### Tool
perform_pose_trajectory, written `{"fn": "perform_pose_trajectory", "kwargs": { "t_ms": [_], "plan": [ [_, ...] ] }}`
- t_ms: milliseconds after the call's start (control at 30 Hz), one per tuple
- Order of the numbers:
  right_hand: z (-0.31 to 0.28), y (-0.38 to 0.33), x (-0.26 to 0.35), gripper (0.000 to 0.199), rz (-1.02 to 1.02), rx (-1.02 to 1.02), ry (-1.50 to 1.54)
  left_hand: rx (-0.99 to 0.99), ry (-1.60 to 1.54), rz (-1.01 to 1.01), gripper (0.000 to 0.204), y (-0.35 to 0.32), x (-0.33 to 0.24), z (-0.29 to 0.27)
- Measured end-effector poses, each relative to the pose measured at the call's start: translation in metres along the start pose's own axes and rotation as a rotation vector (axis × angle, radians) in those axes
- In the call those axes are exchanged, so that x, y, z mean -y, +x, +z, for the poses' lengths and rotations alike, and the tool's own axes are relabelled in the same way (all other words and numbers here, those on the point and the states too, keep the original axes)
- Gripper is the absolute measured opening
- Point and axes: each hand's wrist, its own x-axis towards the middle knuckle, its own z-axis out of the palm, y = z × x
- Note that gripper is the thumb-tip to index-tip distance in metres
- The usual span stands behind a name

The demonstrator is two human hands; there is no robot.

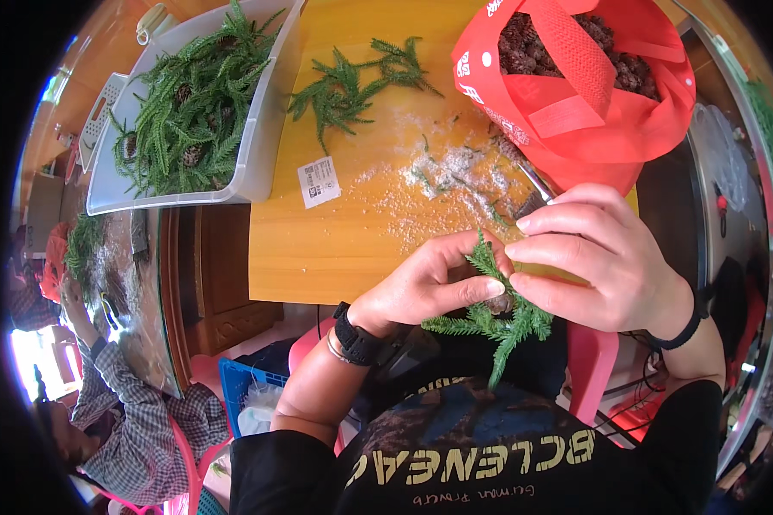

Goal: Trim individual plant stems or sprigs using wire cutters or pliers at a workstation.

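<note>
a wide orange-yellow wooden table (335,249) is spread beyond the grip, dusted with pale crumbs and bits of needle just past the fingers. up and to the left of the grip, a large grey plastic tub (262,146) is filled with green conifer sprigs and dark cones. directly above the right hand, a red fabric bag with woven handles (575,94) is stood open, packed with brown cones. a loose pile of green sprigs (352,86) is laid on the table well beyond the grip, and a small white printed label (319,182) is seen to the upper left of it. a small green conifer sprig with a dark brown cone at its base (494,313) is held at the near table edge, pinched between both hands. the left hand (425,287) is closed on the sprig from the left, thumb laid along the cone. the right hand (597,262) is closed on the same sprig from the right, fingertips pressed at its top.
</note>
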Motion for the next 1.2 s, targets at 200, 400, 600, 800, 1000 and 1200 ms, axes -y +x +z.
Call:
{"fn": "perform_pose_trajectory", "kwargs": {
  "t_ms": [200,400,600,800,1000,1200],
  "plan": [
    [0.0,-0.001,0.0,0.009,-0.086,-0.013,-0.096,-0.002,0.008,-0.05,0.024,-0.002,0.0,0.001],
    [-0.001,-0.001,0.002,0.013,-0.055,0.033,-0.091,-0.086,0.267,0.026,0.021,0.002,0.003,0.006],
    [-0.008,-0.002,-0.004,0.016,0.233,0.272,0.055,-0.144,0.411,-0.024,0.017,0.005,0.004,0.007],
    [-0.013,0.001,-0.002,0.008,0.026,0.144,-0.036,-0.06,-0.034,-0.085,0.023,0.002,0.003,0.004],
    [-0.007,-0.003,-0.001,0.012,-0.067,0.046,-0.122,-0.024,-0.106,-0.085,0.018,0.002,0.002,0.008],
    [-0.008,-0.002,0.002,0.014,0.094,0.195,-0.114,-0.134,0.607,0.104,0.018,0.007,0.001,0.012]
  ]
}}
